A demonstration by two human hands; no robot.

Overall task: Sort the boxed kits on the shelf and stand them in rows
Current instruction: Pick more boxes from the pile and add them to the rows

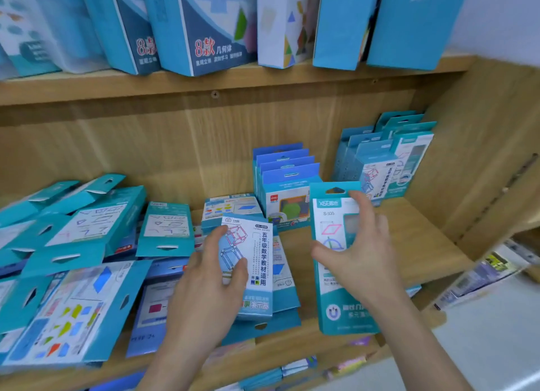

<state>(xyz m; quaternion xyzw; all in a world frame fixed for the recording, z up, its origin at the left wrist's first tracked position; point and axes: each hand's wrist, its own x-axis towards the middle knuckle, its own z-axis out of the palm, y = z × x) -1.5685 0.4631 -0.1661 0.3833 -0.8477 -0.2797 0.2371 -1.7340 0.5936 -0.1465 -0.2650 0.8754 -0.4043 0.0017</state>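
Note:
My right hand point(361, 253) grips a tall teal boxed kit point(336, 308) marked S-335, held upright over the front of the wooden shelf point(409, 244). My left hand point(216, 276) pinches a white and blue kit with cube drawings point(257, 262), which lies on a heap of flat kits. A loose pile of teal kits point(87, 244) covers the shelf's left half. At the back stands a row of blue kits point(286, 192), and a row of teal kits point(388, 159) stands in the right corner.
The upper shelf point(204, 83) carries large blue and white boxes point(204, 25) standing side by side. The shelf's right side wall point(491, 156) closes the corner. More packs point(292, 367) lie on a lower level beneath the front edge.

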